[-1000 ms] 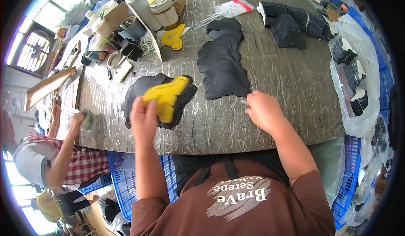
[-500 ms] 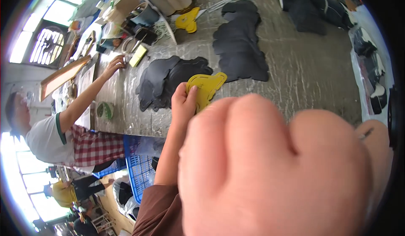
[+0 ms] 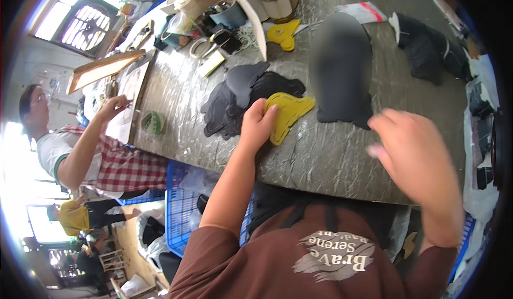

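Note:
My left hand pinches a flat yellow pattern template with a lobed outline, thumb on top. Just beyond it lies a loose pile of black cut pieces, with a dark grey piece on top. To the right, overlapping black pieces form a long stack; its upper part looks blurred. My right hand hovers by the stack's lower right corner, fingers bent and the thumb apart from them. Whether the fingertips touch that corner I cannot tell.
The worn grey table holds tape rolls, pots and a yellow pad at the far left. A green tape roll sits near a co-worker. Black boots lie far right. A blue crate stands below the edge.
My right hand has dropped from close before the camera to beside the long black stack. A grey piece now shows atop the left pile. The co-worker's hand has drawn back from the tape rolls.

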### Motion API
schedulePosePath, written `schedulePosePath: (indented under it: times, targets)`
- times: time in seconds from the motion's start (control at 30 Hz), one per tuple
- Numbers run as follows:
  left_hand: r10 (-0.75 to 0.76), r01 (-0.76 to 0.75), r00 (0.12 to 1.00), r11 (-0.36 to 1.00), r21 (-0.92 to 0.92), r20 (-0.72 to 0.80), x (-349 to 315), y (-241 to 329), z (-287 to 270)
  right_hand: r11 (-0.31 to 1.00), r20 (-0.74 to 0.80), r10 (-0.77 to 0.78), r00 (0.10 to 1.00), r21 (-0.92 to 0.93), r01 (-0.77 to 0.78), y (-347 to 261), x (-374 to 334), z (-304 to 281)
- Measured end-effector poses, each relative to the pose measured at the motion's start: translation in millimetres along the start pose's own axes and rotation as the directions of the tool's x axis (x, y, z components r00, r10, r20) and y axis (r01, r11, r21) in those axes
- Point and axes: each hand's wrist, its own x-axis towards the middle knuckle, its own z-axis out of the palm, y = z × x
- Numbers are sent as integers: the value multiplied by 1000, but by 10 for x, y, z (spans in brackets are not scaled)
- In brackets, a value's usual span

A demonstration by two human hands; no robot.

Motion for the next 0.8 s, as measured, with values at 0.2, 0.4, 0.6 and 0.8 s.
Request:
schedulePosePath:
  times: [0.2,0.4,0.6,0.8]
  targets:
    - [-45,69,996,922,-381,72,-199,107,147,895,-209,441,873,30,-445,841,69,1324]
    - [-72,86,996,855,-512,46,-270,81,92,934,-332,349,876,48,-354,833,100,1455]
    - [-70,94,995,850,-519,66,-287,126,113,920,-366,392,844,176,-351,888,20,1484]
    - [-147,201,978,863,-464,150,-371,455,240,638,89,491,866,640,-428,583,-336,1349]
